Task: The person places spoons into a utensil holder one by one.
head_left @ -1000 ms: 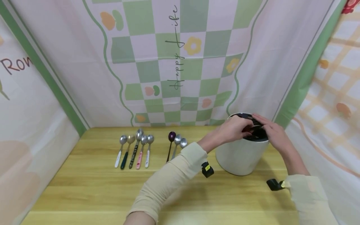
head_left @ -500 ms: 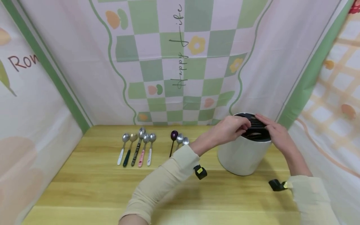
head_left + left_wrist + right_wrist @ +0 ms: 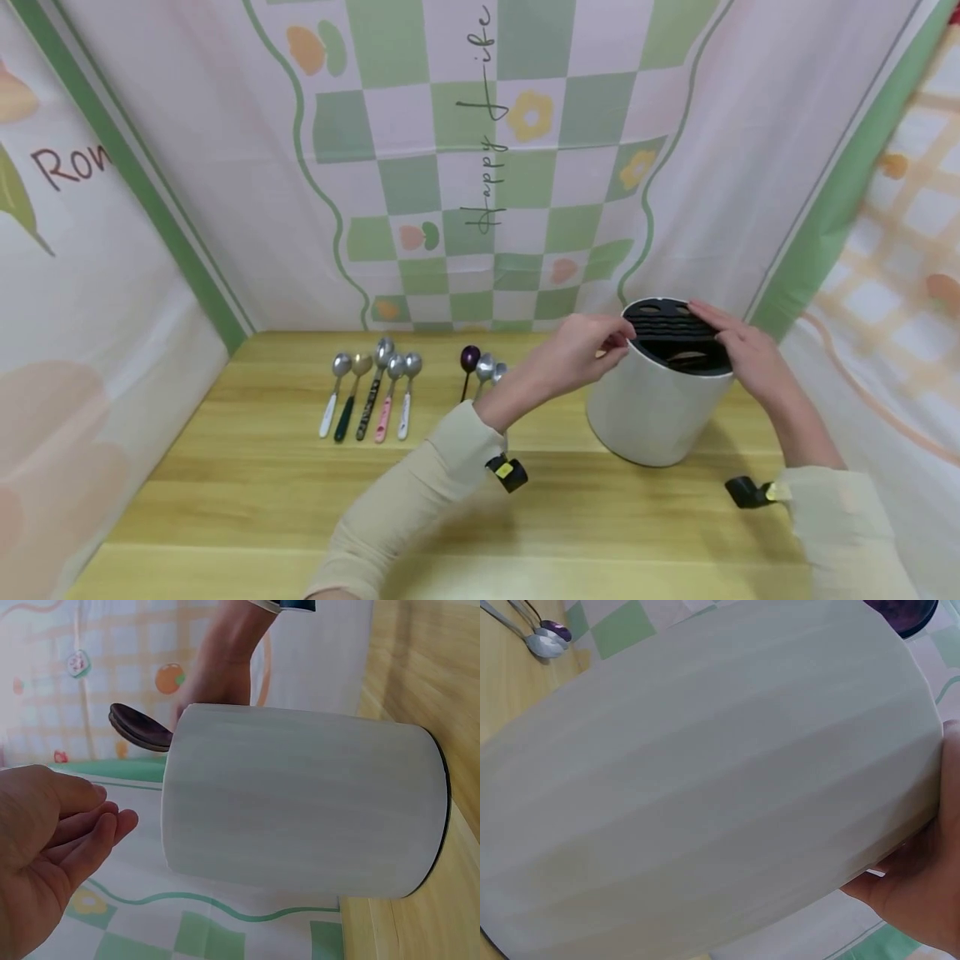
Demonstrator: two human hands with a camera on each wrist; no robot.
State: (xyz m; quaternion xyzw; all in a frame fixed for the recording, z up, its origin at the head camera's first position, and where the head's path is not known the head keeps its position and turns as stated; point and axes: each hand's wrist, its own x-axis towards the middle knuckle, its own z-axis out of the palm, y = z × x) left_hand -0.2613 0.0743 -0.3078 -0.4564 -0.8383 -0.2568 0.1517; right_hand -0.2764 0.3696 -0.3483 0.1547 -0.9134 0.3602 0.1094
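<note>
A white cylindrical utensil holder (image 3: 652, 421) with a black slotted top (image 3: 667, 321) stands upright at the right of the table. Dark spoon bowls (image 3: 140, 729) stick out past its rim in the left wrist view. My right hand (image 3: 753, 358) rests on the holder's right rim, its fingers extended along the edge. Just left of the rim is my left hand (image 3: 585, 346). Its fingers are loosely bent, and the left wrist view shows nothing in them and a gap to the holder.
Several spoons (image 3: 371, 392) with coloured handles lie in a row on the wooden table (image 3: 262, 500). Right of them lie a purple spoon (image 3: 470, 360) and silver spoons (image 3: 485, 367), partly hidden by my left arm. Patterned cloth (image 3: 420, 167) hangs behind and at both sides.
My left hand has come out of the holder's opening and moved left, past the rim. More of the black slotted top shows. The right hand stays on the rim.
</note>
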